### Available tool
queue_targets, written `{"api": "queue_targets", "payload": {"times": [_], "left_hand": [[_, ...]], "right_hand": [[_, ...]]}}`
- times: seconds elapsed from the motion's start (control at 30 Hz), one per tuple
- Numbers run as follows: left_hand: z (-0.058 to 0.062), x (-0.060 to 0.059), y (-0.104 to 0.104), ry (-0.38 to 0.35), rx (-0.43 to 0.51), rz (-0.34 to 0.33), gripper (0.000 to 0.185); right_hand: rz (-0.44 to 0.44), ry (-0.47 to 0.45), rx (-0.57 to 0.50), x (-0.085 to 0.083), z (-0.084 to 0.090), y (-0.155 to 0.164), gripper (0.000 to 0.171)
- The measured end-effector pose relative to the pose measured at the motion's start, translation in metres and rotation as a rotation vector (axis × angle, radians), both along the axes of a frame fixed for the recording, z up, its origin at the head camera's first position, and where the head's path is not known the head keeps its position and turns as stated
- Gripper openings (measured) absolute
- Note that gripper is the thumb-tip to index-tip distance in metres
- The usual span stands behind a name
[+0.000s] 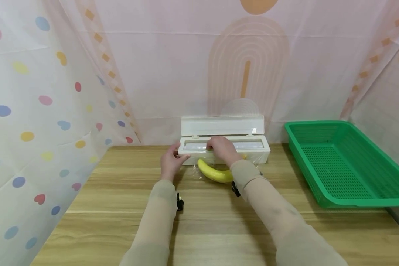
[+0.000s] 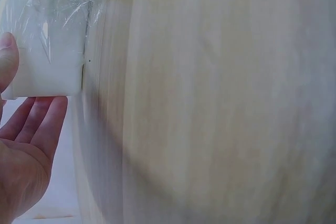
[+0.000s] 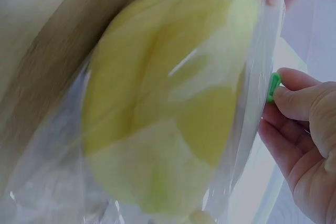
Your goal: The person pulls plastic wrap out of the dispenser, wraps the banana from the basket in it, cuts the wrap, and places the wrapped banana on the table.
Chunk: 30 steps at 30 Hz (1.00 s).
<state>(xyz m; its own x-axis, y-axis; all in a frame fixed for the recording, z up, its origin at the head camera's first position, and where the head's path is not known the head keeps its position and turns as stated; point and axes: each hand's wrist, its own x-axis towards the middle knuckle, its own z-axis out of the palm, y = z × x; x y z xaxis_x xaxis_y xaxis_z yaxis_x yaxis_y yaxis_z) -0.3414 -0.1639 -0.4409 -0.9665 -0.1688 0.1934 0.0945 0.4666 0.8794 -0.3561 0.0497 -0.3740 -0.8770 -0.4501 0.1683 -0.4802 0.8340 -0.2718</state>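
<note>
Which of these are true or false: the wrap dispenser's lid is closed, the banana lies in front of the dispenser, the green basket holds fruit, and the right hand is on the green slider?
1. The white cling film dispenser has its lid closed. False: the lid stands open.
2. The banana lies in front of the dispenser under clear film. True.
3. The green basket holds fruit. False: nothing shows in it.
4. The right hand pinches the green slider. True.
5. The left hand holds the banana. False: it steadies the dispenser's left end.
</note>
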Motion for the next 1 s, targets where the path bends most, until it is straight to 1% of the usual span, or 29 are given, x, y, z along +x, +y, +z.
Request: {"api": "queue_targets", "payload": {"times": [0.17,0.23,0.37,0.47,0.7,1.0], "left_hand": [[-0.002,0.0,0.0,0.002,-0.005,-0.002,0.066],[-0.002,0.0,-0.001,0.003,-0.013,0.0,0.066],[-0.001,0.0,-0.002,0.004,-0.018,0.003,0.065],[-0.001,-0.001,-0.003,0.008,-0.027,0.006,0.065],[0.0,-0.003,-0.002,0.01,-0.017,0.002,0.065],[-0.003,-0.003,0.0,0.012,-0.027,0.005,0.064]], "right_hand": [[0.015,0.007,0.004,0.002,0.001,0.011,0.025],[0.02,0.027,0.004,0.002,0.001,0.015,0.025],[0.014,0.051,-0.007,0.002,-0.001,0.023,0.026],[0.016,0.05,-0.015,0.002,-0.001,0.028,0.025],[0.028,0.089,-0.005,0.003,0.0,0.034,0.025],[0.035,0.092,-0.026,0.003,-0.004,0.04,0.024]]}}
